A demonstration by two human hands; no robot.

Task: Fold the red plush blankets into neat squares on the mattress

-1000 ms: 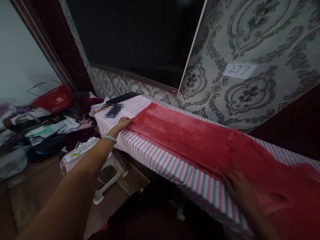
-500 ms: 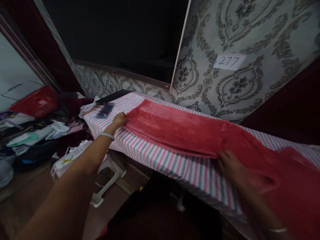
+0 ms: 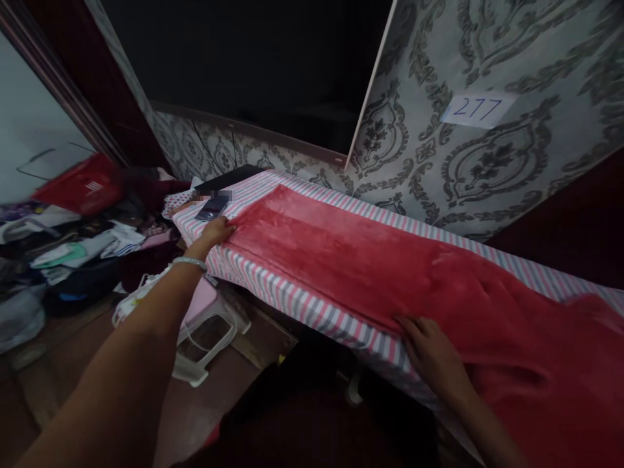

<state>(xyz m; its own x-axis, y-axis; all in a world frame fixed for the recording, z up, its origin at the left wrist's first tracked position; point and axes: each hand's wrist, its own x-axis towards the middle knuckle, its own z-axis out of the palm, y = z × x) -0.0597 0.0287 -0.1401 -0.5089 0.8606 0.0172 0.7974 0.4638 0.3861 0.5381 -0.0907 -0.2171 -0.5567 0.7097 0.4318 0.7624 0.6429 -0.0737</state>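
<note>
A red plush cloth (image 3: pixel 331 253) stretches along a striped cover (image 3: pixel 312 309) on a long, narrow surface. Its left part lies fairly flat and layered, while the right part is bunched in folds and runs out of view. My left hand (image 3: pixel 218 231), with a bangle at the wrist, pinches the cloth's near left corner. Farther right, my right hand (image 3: pixel 431 348) grips the near edge, its fingertips closed at the fabric. A dark phone (image 3: pixel 212 208) lies just beyond my left hand.
A large dark screen (image 3: pixel 253 65) hangs above the surface on a patterned wall. Clothes (image 3: pixel 88 253) and a red bag (image 3: pixel 80 185) are heaped at the left. Below stands a pink and white plastic stool (image 3: pixel 209 325). A paper marked 277 (image 3: pixel 478 109) is on the wall.
Both hands have drawn the cloth's near edge towards me and leftward, so it lies flatter and nearer the surface's front edge. The view has turned slightly left.
</note>
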